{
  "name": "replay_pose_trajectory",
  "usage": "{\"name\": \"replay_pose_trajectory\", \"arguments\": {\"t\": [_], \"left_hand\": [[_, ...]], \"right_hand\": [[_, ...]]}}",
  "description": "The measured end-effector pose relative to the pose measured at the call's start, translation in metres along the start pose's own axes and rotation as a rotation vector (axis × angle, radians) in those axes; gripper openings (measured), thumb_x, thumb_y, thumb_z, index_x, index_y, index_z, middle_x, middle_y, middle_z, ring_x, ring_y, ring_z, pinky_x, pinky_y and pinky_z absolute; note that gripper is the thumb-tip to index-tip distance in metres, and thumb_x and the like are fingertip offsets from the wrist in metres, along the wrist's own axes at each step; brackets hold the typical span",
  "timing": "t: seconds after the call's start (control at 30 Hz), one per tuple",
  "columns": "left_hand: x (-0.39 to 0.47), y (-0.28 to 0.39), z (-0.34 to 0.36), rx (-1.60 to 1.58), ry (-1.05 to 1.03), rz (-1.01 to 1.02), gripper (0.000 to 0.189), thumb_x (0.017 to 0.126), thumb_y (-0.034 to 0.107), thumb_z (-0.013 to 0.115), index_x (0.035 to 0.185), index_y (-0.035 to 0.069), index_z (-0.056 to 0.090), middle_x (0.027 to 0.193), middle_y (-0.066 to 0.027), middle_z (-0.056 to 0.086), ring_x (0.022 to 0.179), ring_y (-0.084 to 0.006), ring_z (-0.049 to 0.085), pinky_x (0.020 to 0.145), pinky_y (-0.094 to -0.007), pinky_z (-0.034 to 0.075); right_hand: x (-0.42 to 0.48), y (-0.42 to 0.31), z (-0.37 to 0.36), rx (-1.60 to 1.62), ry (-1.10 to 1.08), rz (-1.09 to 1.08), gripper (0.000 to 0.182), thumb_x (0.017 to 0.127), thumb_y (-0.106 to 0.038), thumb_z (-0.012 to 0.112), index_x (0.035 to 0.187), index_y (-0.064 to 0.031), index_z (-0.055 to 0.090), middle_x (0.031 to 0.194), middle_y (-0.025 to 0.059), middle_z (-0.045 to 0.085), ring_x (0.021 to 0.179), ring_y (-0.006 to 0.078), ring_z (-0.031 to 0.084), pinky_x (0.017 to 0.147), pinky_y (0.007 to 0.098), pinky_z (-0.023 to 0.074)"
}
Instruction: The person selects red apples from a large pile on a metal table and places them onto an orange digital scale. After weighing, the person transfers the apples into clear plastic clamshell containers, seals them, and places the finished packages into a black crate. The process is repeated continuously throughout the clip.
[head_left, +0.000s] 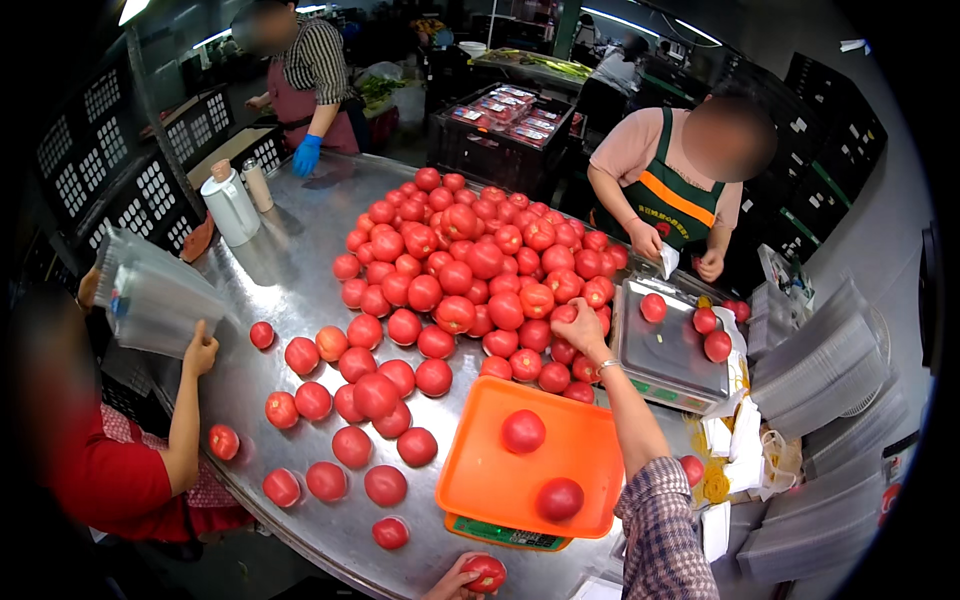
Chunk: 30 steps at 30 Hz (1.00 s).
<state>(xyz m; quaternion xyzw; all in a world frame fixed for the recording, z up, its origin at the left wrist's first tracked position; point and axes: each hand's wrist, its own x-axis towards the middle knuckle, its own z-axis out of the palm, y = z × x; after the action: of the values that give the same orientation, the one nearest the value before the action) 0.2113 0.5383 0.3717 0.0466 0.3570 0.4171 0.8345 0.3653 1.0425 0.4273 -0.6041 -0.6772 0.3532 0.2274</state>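
Note:
At the bottom edge my left hand (452, 582) holds a red tomato (484, 573). My right hand (582, 330), in a checked sleeve, reaches across the orange tray to the near right side of a large tomato pile (457, 255). Its thumb and fingers close around a tomato (562, 315) there. Two tomatoes, one toward the upper middle (523, 431) and one at the lower right (559, 499), lie in the orange plastic tray (480, 480). That tray rests on a digital scale (510, 534) whose green panel shows at the front.
Loose tomatoes (352, 448) lie left of the tray on the steel table (292, 247). Another scale (667, 349) stands right, near clear plastic trays (817, 375). A co-worker at left holds plastic bags (161, 296); another stands behind the right scale. A white kettle (229, 206) stands far left.

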Motion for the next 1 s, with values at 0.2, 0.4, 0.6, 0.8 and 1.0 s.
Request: {"name": "replay_pose_trajectory", "arguments": {"t": [0.2,0.4,0.6,0.8,1.0], "left_hand": [[0.001,-0.003,0.009,0.042,-0.012,0.012,0.053,0.088,0.025,0.055,0.133,0.011,0.032,0.120,-0.0184,0.051,0.089,-0.0326,0.063,0.062,-0.0316,0.051],[-0.007,-0.002,0.024,0.118,-0.078,0.074,0.051,0.090,0.024,0.054,0.134,0.011,0.031,0.116,-0.0198,0.053,0.090,-0.0288,0.063,0.063,-0.0296,0.051],[-0.020,0.002,0.036,0.132,-0.112,0.154,0.056,0.087,0.022,0.057,0.134,0.010,0.031,0.115,-0.0209,0.054,0.087,-0.0294,0.064,0.059,-0.0294,0.052],[-0.027,0.013,0.065,0.308,-0.127,0.282,0.061,0.088,0.019,0.059,0.139,0.012,0.024,0.125,-0.0161,0.045,0.098,-0.0243,0.059,0.065,-0.0282,0.053],[0.000,-0.035,0.120,1.244,-0.152,0.710,0.079,0.083,0.003,0.063,0.145,0.010,0.016,0.137,-0.0176,0.031,0.114,-0.0282,0.051,0.084,-0.0322,0.051]], "right_hand": [[-0.094,-0.037,-0.027,1.244,-0.576,0.144,0.052,0.090,-0.038,0.056,0.126,-0.0024,0.043,0.114,0.0161,0.059,0.095,0.0336,0.064,0.076,0.0401,0.0576],[-0.203,-0.019,-0.027,0.454,-0.196,-0.383,0.050,0.081,-0.026,0.069,0.121,-0.0069,0.045,0.121,0.0137,0.048,0.110,0.0301,0.055,0.090,0.0391,0.0494],[-0.250,0.007,-0.022,0.085,-0.137,-0.492,0.055,0.077,-0.023,0.072,0.123,-0.0044,0.046,0.124,0.0170,0.045,0.119,0.0319,0.045,0.100,0.0390,0.0391],[-0.333,0.007,-0.039,0.182,0.229,-0.403,0.047,0.086,-0.018,0.064,0.126,-0.0024,0.046,0.115,0.0137,0.056,0.112,0.0235,0.054,0.088,0.0332,0.0468],[-0.497,0.034,-0.003,0.645,-0.143,-0.123,0.075,0.077,-0.024,0.075,0.138,-0.0074,0.035,0.128,0.0162,0.046,0.109,0.0219,0.053,0.090,0.0340,0.0467]]}}
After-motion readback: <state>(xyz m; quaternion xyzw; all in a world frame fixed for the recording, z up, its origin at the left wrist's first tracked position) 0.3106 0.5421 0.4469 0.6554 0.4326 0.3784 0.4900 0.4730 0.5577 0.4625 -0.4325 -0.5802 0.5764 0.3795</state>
